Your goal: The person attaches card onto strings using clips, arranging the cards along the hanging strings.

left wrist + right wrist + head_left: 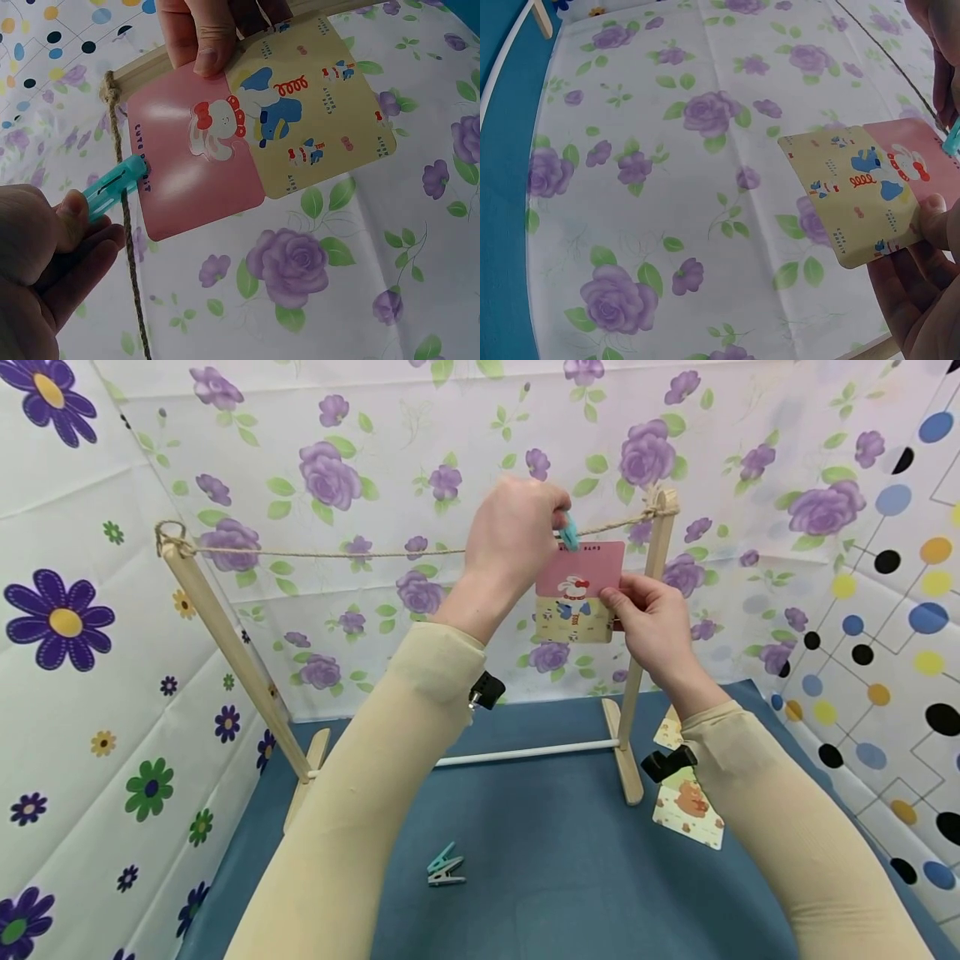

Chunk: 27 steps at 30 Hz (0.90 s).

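A: Where is the card relative to the twine?

B: The pink-and-yellow card hangs with its top edge right at the twine, near the line's right end, close to the right wooden post. The right hand pinches its lower right edge, thumb in front, fingers curled behind.

A: And the left hand?

B: The left hand sits at the twine, thumb and fingers clamped on the tail of a teal clothespin. In the left wrist view the pin's mouth straddles the twine and the card's pink top edge.

A: How should the clipping be done well?

B: I'd judge the pin needs both layers, twine and card, deep in its mouth before the squeeze is let go. The right hand should keep the card level and steady against the twine until the pin bites, or the card may slip out sideways.

A: Any tight spots?

B: The right post stands just beside the card, so there is little room that way. Leftward along the twine is long bare line up to the left post. Below the twine, on the blue mat, lie two more clothespins left of the card and some spare cards by the right post's foot. The flowered backdrop hangs close behind the twine.
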Tool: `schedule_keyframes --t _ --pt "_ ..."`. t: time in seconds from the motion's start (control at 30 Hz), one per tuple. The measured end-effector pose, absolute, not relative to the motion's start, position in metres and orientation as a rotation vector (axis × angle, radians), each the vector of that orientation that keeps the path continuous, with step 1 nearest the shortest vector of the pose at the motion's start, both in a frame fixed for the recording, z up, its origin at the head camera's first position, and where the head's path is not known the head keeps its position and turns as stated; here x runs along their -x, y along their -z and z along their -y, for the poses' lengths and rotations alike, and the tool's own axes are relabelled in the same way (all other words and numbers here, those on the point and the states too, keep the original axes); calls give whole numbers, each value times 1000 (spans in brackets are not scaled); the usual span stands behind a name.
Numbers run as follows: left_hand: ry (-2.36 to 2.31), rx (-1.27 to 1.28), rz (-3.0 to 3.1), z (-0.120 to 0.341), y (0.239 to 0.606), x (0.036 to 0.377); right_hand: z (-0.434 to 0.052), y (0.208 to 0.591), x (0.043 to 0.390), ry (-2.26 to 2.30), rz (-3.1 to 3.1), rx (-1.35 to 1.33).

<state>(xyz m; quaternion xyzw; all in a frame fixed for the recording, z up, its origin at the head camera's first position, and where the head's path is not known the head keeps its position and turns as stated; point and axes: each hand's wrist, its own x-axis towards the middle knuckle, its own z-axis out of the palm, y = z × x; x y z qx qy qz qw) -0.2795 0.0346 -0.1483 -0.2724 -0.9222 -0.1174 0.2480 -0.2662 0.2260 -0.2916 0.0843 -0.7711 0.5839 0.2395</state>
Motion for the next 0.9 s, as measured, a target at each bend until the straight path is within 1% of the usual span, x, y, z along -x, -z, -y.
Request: schedule_keyframes --t 0.63,0.9 --pt "278 705 2580 -47 144 277 -223 289 268 -1604 2092 -222" --pt "229 746 2580 -50 144 274 -224 289 269 -1600 2087 -226"
